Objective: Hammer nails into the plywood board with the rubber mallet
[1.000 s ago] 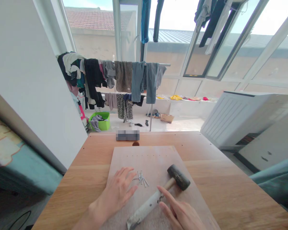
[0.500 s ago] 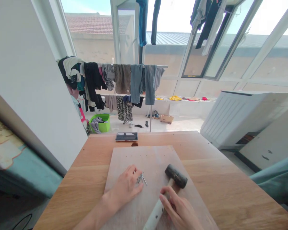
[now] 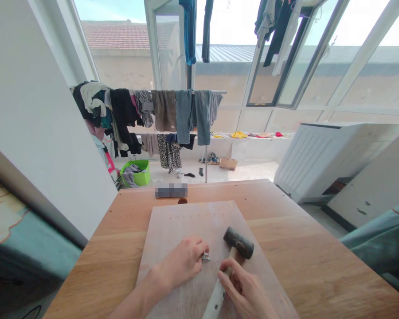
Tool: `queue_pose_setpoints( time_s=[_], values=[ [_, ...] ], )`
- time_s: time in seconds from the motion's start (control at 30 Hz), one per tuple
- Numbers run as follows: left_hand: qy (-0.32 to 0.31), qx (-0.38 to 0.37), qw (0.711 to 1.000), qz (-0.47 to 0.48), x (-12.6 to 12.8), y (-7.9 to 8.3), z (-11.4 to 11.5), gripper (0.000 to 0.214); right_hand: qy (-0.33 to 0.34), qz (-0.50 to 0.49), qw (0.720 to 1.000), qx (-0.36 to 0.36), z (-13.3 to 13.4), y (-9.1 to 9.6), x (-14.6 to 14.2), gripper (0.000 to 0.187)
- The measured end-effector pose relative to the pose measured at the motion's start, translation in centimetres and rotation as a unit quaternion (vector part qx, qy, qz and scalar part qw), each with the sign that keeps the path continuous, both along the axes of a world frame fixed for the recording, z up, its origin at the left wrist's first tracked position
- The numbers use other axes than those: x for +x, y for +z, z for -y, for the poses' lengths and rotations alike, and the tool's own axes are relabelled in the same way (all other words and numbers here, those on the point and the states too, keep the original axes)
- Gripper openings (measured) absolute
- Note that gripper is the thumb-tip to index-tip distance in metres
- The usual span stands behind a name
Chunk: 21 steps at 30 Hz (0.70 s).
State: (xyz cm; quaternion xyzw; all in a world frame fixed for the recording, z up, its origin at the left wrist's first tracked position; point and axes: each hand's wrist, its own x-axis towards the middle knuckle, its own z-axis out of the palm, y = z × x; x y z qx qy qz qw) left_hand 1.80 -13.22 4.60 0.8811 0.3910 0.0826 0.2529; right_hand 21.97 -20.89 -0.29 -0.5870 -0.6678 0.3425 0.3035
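Observation:
A pale wooden board (image 3: 189, 221) lies on a wooden table (image 3: 306, 261). My left hand (image 3: 182, 263) rests on the board with its fingers curled over a small heap of metal nails (image 3: 205, 256). My right hand (image 3: 248, 292) is wrapped round the light wooden handle of a hammer (image 3: 231, 261), whose black head sits on the board just right of the nails.
A phone (image 3: 171, 191) lies at the table's far edge. Beyond it stand a drying rack hung with clothes (image 3: 166, 110), a green laundry basket (image 3: 136, 173) on the floor, and white panels (image 3: 322, 150) to the right. A white wall (image 3: 36, 133) runs along the left.
My left hand slid right and closed over the nails. My right hand closed round the hammer's handle, and the hammer turned a little more upright on the board.

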Motion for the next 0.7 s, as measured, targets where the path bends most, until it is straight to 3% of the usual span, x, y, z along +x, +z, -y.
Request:
queue_pose_setpoints(
  time_s=[0.3,0.5,0.7],
  values=[
    [-0.005,0.026,0.999,-0.030,0.1,-0.1,0.0,0.023,-0.054,-0.143,0.987,-0.058,0.4,-0.4,0.5,0.049],
    [-0.002,0.041,0.998,-0.049,-0.1,0.1,0.1,0.018,-0.034,-0.148,0.986,-0.067,0.4,0.2,1.0,0.046],
    [-0.010,0.034,0.999,-0.033,0.1,-0.1,0.0,0.017,-0.065,-0.177,0.980,-0.063,0.5,-0.3,0.6,0.051]
  ],
)
